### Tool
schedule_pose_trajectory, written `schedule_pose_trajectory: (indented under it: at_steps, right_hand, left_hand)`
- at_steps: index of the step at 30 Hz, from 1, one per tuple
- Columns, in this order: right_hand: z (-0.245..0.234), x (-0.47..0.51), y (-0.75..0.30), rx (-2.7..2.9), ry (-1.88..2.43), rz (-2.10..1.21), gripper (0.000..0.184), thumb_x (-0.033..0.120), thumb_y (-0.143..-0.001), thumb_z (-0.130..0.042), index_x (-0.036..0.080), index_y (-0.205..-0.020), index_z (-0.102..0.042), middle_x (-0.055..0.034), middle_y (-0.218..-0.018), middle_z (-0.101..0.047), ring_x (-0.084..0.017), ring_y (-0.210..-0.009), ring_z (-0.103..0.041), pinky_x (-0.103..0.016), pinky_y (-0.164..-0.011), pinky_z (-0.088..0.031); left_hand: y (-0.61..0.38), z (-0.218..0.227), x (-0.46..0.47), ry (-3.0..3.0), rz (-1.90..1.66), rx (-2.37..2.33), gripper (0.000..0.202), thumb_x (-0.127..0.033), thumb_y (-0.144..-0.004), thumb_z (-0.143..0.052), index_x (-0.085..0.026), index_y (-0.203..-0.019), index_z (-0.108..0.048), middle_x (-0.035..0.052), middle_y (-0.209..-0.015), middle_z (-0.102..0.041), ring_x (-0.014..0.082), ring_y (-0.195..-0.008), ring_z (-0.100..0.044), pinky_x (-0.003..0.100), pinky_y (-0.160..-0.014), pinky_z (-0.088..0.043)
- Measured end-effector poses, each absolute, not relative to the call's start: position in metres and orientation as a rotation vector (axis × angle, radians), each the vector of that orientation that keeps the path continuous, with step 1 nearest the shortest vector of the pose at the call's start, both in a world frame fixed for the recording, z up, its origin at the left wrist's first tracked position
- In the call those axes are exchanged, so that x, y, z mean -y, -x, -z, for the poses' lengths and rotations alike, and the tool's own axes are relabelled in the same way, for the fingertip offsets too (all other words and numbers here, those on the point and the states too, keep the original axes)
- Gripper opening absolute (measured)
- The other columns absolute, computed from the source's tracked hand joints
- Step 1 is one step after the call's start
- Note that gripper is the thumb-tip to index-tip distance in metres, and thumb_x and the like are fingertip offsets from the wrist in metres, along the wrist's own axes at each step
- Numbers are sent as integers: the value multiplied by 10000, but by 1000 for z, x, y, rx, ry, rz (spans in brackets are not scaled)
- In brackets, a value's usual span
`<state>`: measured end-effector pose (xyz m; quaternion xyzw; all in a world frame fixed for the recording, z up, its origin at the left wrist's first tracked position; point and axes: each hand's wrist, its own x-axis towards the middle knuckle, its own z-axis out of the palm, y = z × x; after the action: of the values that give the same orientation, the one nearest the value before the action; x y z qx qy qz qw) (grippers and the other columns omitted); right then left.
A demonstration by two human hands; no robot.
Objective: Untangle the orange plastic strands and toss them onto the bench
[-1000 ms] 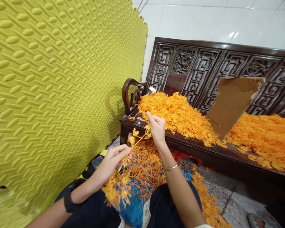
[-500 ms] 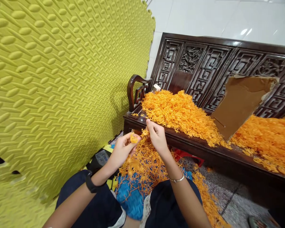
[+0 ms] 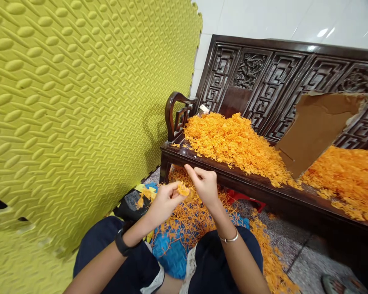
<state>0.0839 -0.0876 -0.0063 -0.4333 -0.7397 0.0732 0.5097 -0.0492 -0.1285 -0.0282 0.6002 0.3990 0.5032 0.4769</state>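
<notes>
My left hand (image 3: pixel 164 201) is closed in a pinch on a small orange plastic piece (image 3: pixel 182 189). Close beside it, my right hand (image 3: pixel 205 184) has its fingers curled and pinched near the same piece; what it holds is hidden. Both hands hover above a tangle of thin orange plastic stalks (image 3: pixel 190 216) lying on a blue cloth (image 3: pixel 168 255) between my knees. Just beyond them, a big heap of orange plastic pieces (image 3: pixel 233 141) covers the seat of a dark carved wooden bench (image 3: pixel 251 77).
A yellow-green textured foam mat (image 3: pixel 73 102) stands upright at the left. A torn cardboard sheet (image 3: pixel 313 126) leans on the bench back and divides a second orange heap (image 3: pixel 349 175). Orange scraps trail over the speckled floor (image 3: pixel 306 253). A dark object (image 3: pixel 130 202) lies by the mat.
My left hand rose from low left and met the right hand, then both sank slightly toward my lap. The stalk stretched between them is gone; a small orange piece sits in the left fingers.
</notes>
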Motion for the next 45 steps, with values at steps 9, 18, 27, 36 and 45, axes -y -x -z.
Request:
schedule_pose_trajectory:
  at_steps: [9,18,27,36,45]
  right_hand:
    - [-7,95,-98,1547,971,174,518,291,-880,-526,165,-459,-252,59,-477,-195,-47,-447,-168,-255,-465,-178]
    - [-10,101,-116,1340,977,1,496,252,-844,-574,171,-473,-256,52,-510,-197,-52,-478,-174,-256,-468,-157]
    - [-41,94,-194,920,782,101,498,309,-768,-653,181,-401,-343,57,-412,-287,-68,-414,-279,-269,-464,-212]
    - [-115,-17,-223,908,980,605,455,436,-948,-267,219,-554,-333,18,-581,-367,-114,-616,-415,-313,-689,-375]
    - [-81,-92,-230,1491,1562,-104,731,464,-655,-687,66,-1224,-458,-257,-1361,-366,-398,-1301,-283,-595,-1042,-154]
  left_hand:
    - [29,21,151,-1106,-1228,-804,342,-458,-704,-704,-153,-665,-556,-64,-506,-391,61,-465,-299,204,-440,-216]
    - [25,45,168,-934,-1226,-788,472,-562,-651,-720,-156,-693,-482,-60,-571,-464,13,-410,-234,205,-402,-119]
    - [63,74,179,-956,-1385,-1048,441,-572,-725,-650,-137,-734,-580,-106,-346,-326,39,-335,-269,188,-410,-236]
    - [72,80,168,-844,-1477,-1042,379,-506,-727,-657,-136,-768,-585,-93,-362,-400,62,-346,-370,186,-431,-326]
    - [79,72,161,-788,-1558,-1025,314,-444,-723,-679,-145,-781,-606,-85,-396,-431,90,-394,-441,205,-472,-374]
